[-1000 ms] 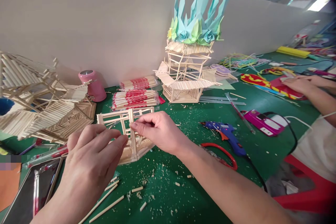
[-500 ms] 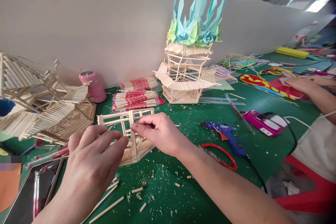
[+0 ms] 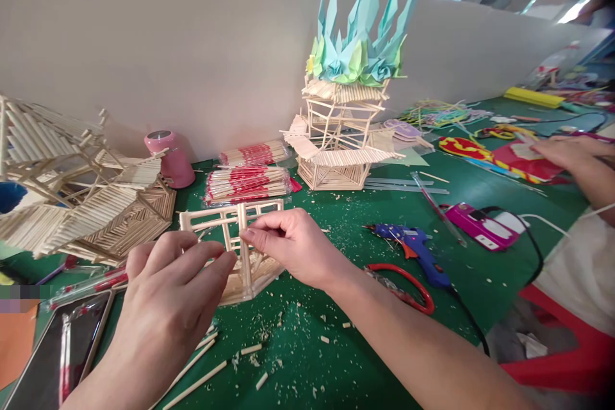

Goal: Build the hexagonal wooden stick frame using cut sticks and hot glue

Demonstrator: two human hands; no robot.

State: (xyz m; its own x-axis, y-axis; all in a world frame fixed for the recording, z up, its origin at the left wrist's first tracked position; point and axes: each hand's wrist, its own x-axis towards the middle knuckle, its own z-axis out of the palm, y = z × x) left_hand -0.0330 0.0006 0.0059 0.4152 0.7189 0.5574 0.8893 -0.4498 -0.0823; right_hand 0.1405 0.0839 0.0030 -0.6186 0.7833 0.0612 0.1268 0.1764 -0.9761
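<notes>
A small frame of pale wooden sticks (image 3: 246, 277) stands on the green table in front of me. My right hand (image 3: 294, 245) has thumb and forefinger closed on its near upright post. On the frame's left side, my left hand (image 3: 168, 298) is closed, its thumb and fingertips drawn together just left of that post. Whatever those left fingertips pinch, if anything, is hidden. Cut sticks (image 3: 199, 384), short stick pieces and shavings lie below the hands.
A blue glue gun (image 3: 413, 246) and red-handled cutters (image 3: 423, 291) lie at right. Bagged sticks (image 3: 247, 184), a stick tower with a paper top (image 3: 343, 157) and a pink container (image 3: 170, 160) stand behind. A stick model (image 3: 96, 205) and phone (image 3: 72, 339) are left; a co-worker's hands (image 3: 567, 154) are far right.
My hands and the stick frame hold almost the same place, with only a tiny shift in view. The co-worker's hand at far right has moved slightly.
</notes>
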